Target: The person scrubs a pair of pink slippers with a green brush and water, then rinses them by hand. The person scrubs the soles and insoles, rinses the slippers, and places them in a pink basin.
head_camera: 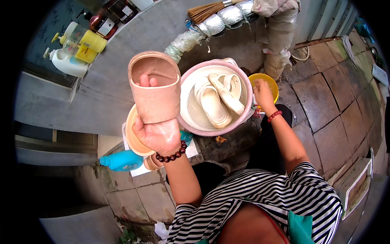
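Note:
My left hand [160, 137] is pushed into a pink slipper [157, 102] and holds it up. Its fingertips show through the open toe, while the sole side is out of sight. Left of my right hand [264, 94] stands a pink-rimmed white basin [190, 111] with cloudy water. Two off-white slippers [213, 106] lie in it, one leaning over the other. My right hand is blurred over a yellow bucket [272, 84], its fingers loosely apart with nothing visible in them.
Below the left hand are a peach basin [131, 134], a blue bottle [125, 160] and another pink slipper [154, 162]. Pump bottles [88, 48] line a ledge at upper left. Behind the basin runs a foil-wrapped pipe [233, 15] bearing a straw brush [205, 11]. Wet paving tiles [313, 88] lie right.

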